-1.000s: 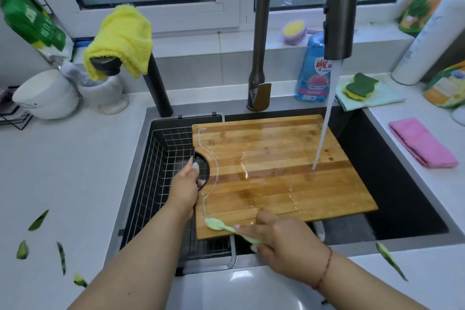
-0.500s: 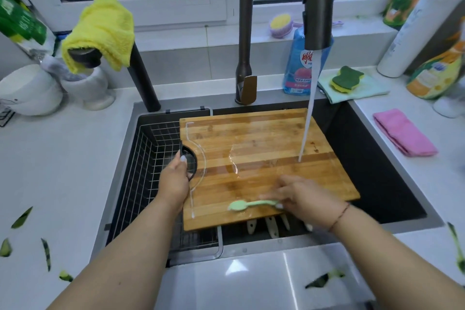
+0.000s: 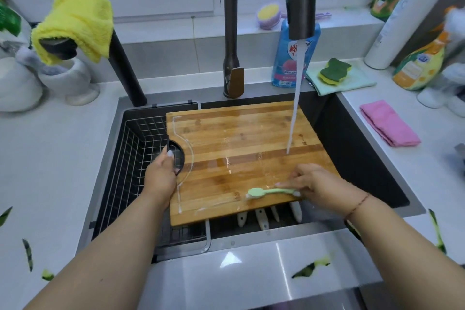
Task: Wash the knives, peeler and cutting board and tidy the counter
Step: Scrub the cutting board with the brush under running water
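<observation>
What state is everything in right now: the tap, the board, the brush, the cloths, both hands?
Tap: running, stream landing on the board.
Cutting board: wet, lying flat across the sink.
Green brush: bristle head down on the board.
Right hand: holds the brush handle.
Left hand: grips the board's left edge by the handle hole.
Yellow cloth: draped over the second spout.
Pink cloth: folded on the counter.

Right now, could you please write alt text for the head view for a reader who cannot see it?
A right hand scrubs a wet striped wooden cutting board with a pale green brush over a dark sink, under running tap water. The left hand grips the board's handle cutout.
</observation>
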Tool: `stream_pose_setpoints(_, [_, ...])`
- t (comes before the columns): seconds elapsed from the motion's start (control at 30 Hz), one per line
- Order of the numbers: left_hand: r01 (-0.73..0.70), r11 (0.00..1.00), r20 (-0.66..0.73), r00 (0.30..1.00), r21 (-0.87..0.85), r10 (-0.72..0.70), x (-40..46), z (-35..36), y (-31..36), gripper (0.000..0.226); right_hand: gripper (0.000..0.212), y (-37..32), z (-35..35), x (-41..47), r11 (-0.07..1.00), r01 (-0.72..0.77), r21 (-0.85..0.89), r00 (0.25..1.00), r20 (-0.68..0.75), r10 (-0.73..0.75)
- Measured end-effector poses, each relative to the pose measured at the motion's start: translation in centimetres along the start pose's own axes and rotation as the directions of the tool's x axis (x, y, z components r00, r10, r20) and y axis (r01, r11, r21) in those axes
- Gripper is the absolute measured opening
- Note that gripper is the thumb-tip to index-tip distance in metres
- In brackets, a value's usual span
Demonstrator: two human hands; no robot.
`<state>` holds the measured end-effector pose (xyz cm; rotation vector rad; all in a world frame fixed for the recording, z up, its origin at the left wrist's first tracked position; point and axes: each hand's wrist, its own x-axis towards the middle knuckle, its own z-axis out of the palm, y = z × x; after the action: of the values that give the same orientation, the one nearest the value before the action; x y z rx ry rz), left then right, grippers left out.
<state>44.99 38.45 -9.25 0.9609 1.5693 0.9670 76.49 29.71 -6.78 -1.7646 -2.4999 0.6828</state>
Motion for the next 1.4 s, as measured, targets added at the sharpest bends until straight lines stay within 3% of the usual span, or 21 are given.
stream_pose_setpoints(0.07, [0.004,1.0,-0.009,1.0,-0.008,-0.004,0.1,0.1,0.1,0.038,0.034,-1.2,0.2,0.6,0.998,0.041,-0.041,0.999,-0.009,-0.041])
stream_pose_setpoints(0.2, [-0.003,1.0,-0.014,1.0,0.003,0.003,-0.2,0.2,0.4,0.026,0.039,-9.3,1.4,4.6,0.979,0.201,-0.039,0.976,-0.077,-0.203])
stream_pose_setpoints(0.3, [0.003,1.0,-0.013,1.0,0.004,-0.003,-0.1,0.1,0.3,0.029,0.04,-11.2,1.8,6.0,0.964,0.251,-0.09,0.963,-0.075,-0.258])
stream_pose_setpoints(0.4, [0.034,0.999,-0.026,0.999,-0.008,-0.034,0.0,-0.1,0.2,0.034,0.048,-7.9,0.7,3.9,0.99,0.103,0.097,0.995,-0.008,-0.102])
stream_pose_setpoints(0.47, [0.029,1.0,-0.008,1.0,0.008,-0.029,0.0,-0.1,0.2,0.029,0.036,-3.6,0.0,1.7,0.985,-0.007,0.171,1.0,-0.022,0.01])
stream_pose_setpoints(0.6, [-0.011,0.999,-0.018,1.0,0.036,0.012,-0.3,0.1,0.5,0.03,0.039,5.2,-2.0,-2.1,0.953,-0.3,0.038,0.953,-0.022,0.301])
stream_pose_setpoints(0.7, [-0.027,0.996,-0.052,0.998,0.088,0.032,0.1,0.0,0.4,0.042,0.038,6.8,-2.6,-2.1,0.926,-0.378,0.022,0.921,-0.097,0.378])
stream_pose_setpoints(0.83, [-0.039,0.993,-0.067,0.997,0.112,0.047,0.4,-0.1,0.0,0.044,0.021,0.7,-1.7,-0.4,0.989,0.018,-0.144,0.998,-0.062,-0.027])
stream_pose_setpoints(0.93, [-0.043,0.991,-0.061,0.997,0.127,0.051,0.3,-0.1,0.0,0.046,0.053,-2.3,-0.1,0.7,0.963,0.233,-0.135,0.972,-0.012,-0.236])
stream_pose_setpoints(0.97, [-0.043,0.991,-0.061,0.997,0.131,0.051,0.4,-0.1,0.0,0.046,0.048,-2.1,-0.3,0.5,0.977,0.193,-0.091,0.981,-0.008,-0.195])
stream_pose_setpoints(1.03, [-0.044,0.989,-0.061,0.997,0.14,0.053,0.7,-0.1,-0.2,0.046,0.03,0.4,-1.0,-0.5,0.997,-0.045,0.06,0.998,0.05,0.042])
stream_pose_setpoints(1.1, [-0.037,0.989,-0.064,0.997,0.147,0.046,0.9,-0.3,-0.3,0.046,0.03,3.5,-2.3,-2.1,0.972,-0.229,0.058,0.97,0.094,0.223])
stream_pose_setpoints(1.17, [-0.037,0.989,-0.063,0.997,0.143,0.046,0.9,-0.4,-0.3,0.046,0.029,5.2,-3.6,-3.7,0.94,-0.309,0.147,0.95,0.106,0.295])
stream_pose_setpoints(1.23, [-0.036,0.99,-0.064,0.997,0.138,0.046,0.9,-0.3,-0.3,0.046,0.027,4.9,-4.1,-4.0,0.899,-0.34,0.275,0.94,0.126,0.317])
stream_pose_setpoints(1.4, [-0.03,0.992,-0.067,0.997,0.125,0.039,0.5,0.0,-0.2,0.043,0.029,3.7,-2.4,-2.8,0.961,-0.23,0.154,0.973,0.044,0.225])
